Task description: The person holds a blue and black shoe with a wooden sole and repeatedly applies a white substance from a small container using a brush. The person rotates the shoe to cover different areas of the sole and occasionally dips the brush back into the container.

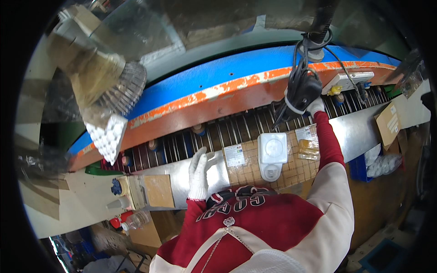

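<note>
This is looking like a factory packing line, not a home or office. A long machine w/ a blue and worn orange guard (218, 86) is running across the room, w/ a roller conveyor (182, 145) of metal bars along its front edge. A steel work shelf (355, 132) is sitting just below the rollers, carrying a cardboard sheet (291, 168). Cables (305, 50) are hanging from above. Flat cartons (389, 123) are lying at the shelf's right end, bagged white parts (382, 164) below. The worker is wearing gloves.
</note>
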Demonstrator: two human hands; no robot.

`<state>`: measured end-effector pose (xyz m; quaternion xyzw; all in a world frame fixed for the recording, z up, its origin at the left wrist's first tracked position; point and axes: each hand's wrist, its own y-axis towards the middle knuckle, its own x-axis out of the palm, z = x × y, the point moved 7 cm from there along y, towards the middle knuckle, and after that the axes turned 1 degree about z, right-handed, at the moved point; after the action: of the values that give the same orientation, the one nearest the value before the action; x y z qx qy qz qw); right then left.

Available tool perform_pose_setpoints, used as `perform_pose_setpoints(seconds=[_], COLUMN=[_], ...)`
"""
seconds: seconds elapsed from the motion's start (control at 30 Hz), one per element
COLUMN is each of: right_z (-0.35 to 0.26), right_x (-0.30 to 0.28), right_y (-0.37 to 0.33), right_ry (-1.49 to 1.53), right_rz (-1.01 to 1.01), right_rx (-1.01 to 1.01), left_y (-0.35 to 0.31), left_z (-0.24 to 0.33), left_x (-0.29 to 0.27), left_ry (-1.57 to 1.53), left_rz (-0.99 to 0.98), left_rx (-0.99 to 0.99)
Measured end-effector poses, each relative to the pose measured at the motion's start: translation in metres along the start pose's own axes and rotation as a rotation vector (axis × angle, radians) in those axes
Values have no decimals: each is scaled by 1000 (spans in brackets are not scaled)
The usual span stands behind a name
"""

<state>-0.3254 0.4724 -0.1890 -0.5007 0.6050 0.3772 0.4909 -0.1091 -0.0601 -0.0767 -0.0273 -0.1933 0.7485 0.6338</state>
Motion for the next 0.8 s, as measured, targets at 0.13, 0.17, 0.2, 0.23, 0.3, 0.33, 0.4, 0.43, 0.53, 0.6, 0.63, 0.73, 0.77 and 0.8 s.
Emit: perform_pose_setpoints(seconds=[0.13, 0.17, 0.2, 0.23, 0.3, 0.33, 0.4, 0.43, 0.53, 0.6, 0.63, 0.73, 0.77, 0.8], right_z=[11, 18, 4, -1, -17, -26, -49, -63, -105, -131, -142, -136, -125, -119], right_x=[-41, -47, -56, -69, -92, -104, -127, -137, -150, -145, -142, -123, -117, -110], right_y=[-29, -56, -81, -106, -162, -190, -240, -261, -323, -345, -355, -377, -384, -391], right_ry=[487, 719, 1111, 1111, 1168, 1187, 1245, 1273, 1428, 1466, 1485, 1313, 1223, 1070], right_rz=[-51, -102, -58, -71, -1, 17, 0, -23, -115, -234, -297, -207, -131, -101], right_rx=[131, 273, 218, 199, 184, 155, 100, 61, 9, -27, -83, 14, 85, 89], left_y=[-8, -9, -12, -14, -27, -37, -55, -67, -103, -119, -126, -139, -139, -137], left_z=[7, 9, 8, 10, 5, 4, -4, -7, -13, -17, -20, -40, -45, -47], left_x=[19, 26, 34, 43, 67, 83, 113, 126, 152, 149, 145, 105, 93, 81], left_ry=[-14, -8, -9, 46, -41, -91, -102, -140, -287, -367, -409, -424, -404, -359], left_rz=[-104, -139, -182, -243, -408, -527, -693, -764, -894, -891, -901, -682, -653, -638], left_rx=[-7, 3, -11, 15, -65, -98, -235, -316, -471, -563, -601, -616, -585, -513])
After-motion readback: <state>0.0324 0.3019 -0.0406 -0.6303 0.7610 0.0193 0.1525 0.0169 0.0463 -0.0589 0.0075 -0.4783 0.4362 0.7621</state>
